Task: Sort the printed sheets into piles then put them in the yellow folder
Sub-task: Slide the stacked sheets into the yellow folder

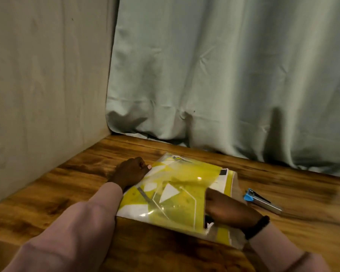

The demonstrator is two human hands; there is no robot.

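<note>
Head view: yellow folder (177,201) lies flat on the wooden tabletop (71,185), slightly skewed, near edge facing the person. Sheets (227,174) are inside it, white margins showing through the clear cover and poking out at the far right corner.

Left hand (131,172) sits at the folder's far left edge, fingers curled, thumb tip on the cover; grip looks like a pinch on that edge. Right hand (226,210) is at the folder's right side, fingers tucked under the cover and hidden, so its grip cannot be told. Black band (256,226) on the right wrist.

A blue-tipped stapler (262,201) lies just right of the folder, apart from it. Curtain (224,75) hangs along the back edge, a cloth wall (43,75) along the left. Open tabletop left of the folder and in front of it; a narrow strip behind, before the curtain.
</note>
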